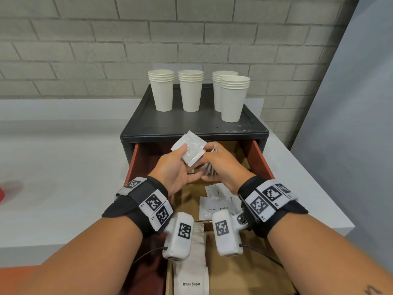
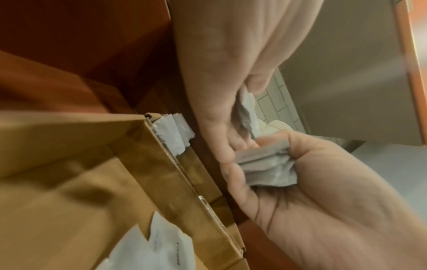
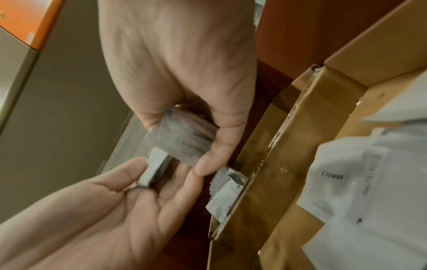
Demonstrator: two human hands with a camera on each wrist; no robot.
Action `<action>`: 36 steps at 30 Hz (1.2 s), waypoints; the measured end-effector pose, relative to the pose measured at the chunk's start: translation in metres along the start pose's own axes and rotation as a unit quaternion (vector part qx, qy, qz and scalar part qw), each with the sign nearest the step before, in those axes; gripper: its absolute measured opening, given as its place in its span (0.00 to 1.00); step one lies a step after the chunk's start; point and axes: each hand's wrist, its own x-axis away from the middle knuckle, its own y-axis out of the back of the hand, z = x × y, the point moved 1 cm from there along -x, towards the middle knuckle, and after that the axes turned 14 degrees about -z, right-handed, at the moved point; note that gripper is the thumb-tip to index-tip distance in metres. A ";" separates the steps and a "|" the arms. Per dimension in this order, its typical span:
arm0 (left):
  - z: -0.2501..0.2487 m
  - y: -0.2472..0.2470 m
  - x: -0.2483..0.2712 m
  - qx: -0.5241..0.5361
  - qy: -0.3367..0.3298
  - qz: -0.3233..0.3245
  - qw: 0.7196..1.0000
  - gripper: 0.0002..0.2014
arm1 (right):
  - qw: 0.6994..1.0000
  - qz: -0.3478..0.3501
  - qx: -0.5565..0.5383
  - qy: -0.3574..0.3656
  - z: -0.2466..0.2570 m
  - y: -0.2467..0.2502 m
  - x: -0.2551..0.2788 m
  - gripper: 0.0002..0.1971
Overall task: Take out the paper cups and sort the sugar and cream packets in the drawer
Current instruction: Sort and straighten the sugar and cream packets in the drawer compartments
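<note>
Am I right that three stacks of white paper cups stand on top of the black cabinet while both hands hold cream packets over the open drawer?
Not quite: the head view shows four stacks of white paper cups on the black cabinet, not three. The rest holds: the left hand and right hand hold cream packets over the open drawer.

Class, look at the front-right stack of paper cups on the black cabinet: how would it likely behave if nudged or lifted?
The front-right cup stack looks tall with a narrow base, so a push near the rim would probably tip it. Thin paper suggests it is light and would slide on the cabinet top. The nested cups should lift together, though a hard squeeze may dent them.
</note>
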 end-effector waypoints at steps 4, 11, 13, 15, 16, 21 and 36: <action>0.000 0.005 -0.004 -0.055 -0.031 -0.079 0.995 0.16 | 0.998 -0.055 -0.019 -0.012 0.004 0.010 -0.004 0.21; 0.002 0.005 0.001 -0.095 -0.052 -0.040 0.993 0.13 | 0.999 0.003 -0.009 0.054 -0.002 0.008 -0.004 0.18; 0.002 0.004 0.003 -0.080 -0.043 -0.040 0.995 0.07 | 0.998 0.010 -0.016 0.060 -0.003 0.007 -0.004 0.20; 0.001 0.002 0.005 -0.063 -0.030 -0.043 0.997 0.06 | 0.998 0.000 -0.002 0.067 -0.002 0.008 -0.005 0.22; 0.001 0.001 0.005 -0.055 -0.025 -0.047 0.997 0.08 | 0.997 -0.007 0.002 0.071 -0.001 0.009 -0.005 0.22; -0.002 0.002 0.003 -0.065 -0.052 -0.116 0.990 0.10 | 0.997 -0.039 -0.051 0.053 0.000 0.015 -0.009 0.18; -0.007 0.009 0.001 -0.060 -0.125 -0.106 0.985 0.02 | 0.989 -0.075 -0.123 0.040 0.001 0.025 -0.017 0.22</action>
